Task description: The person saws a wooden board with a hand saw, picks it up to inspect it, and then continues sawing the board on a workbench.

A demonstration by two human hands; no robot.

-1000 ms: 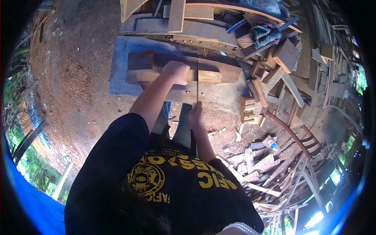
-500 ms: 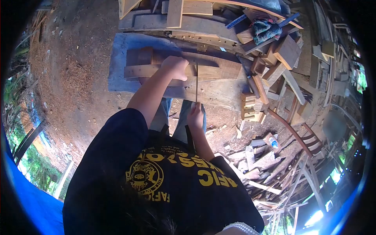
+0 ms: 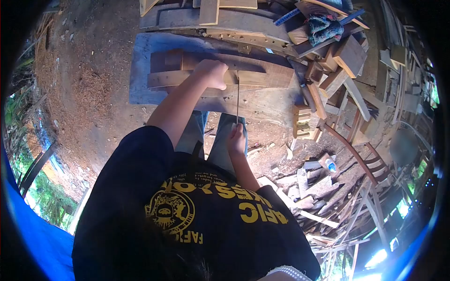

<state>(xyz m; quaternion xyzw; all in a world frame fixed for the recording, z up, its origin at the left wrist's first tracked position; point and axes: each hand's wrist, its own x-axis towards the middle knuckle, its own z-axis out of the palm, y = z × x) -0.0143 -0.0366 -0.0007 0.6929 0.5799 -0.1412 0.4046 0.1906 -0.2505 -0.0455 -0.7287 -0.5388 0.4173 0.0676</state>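
Note:
My left hand (image 3: 212, 74) is closed over a long, slightly curved wooden board (image 3: 164, 79), pressing it on the low bench. In my right hand (image 3: 237, 138) is a saw (image 3: 238, 98), seen edge-on as a thin dark line. Its blade crosses the board just right of my left hand, and my right fist is between the bench and my body. The handle is mostly hidden by the fingers. Behind the gripped board lies a wider wooden piece (image 3: 276, 76), with a small wooden block (image 3: 174, 60) at its left.
The worn bench top (image 3: 140, 96) has a bluish left end. Stacked planks (image 3: 220, 19) lie beyond it. To the right are wood offcuts (image 3: 350, 56), a bunched cloth (image 3: 324, 29) and a chair-like frame (image 3: 372, 164). Scrap wood (image 3: 323, 189) and a bottle (image 3: 331, 165) lie on the ground.
The view has tilted slightly, so the bench appears higher. My right hand and the saw have drawn a little toward my body relative to the board. My left hand keeps its hold.

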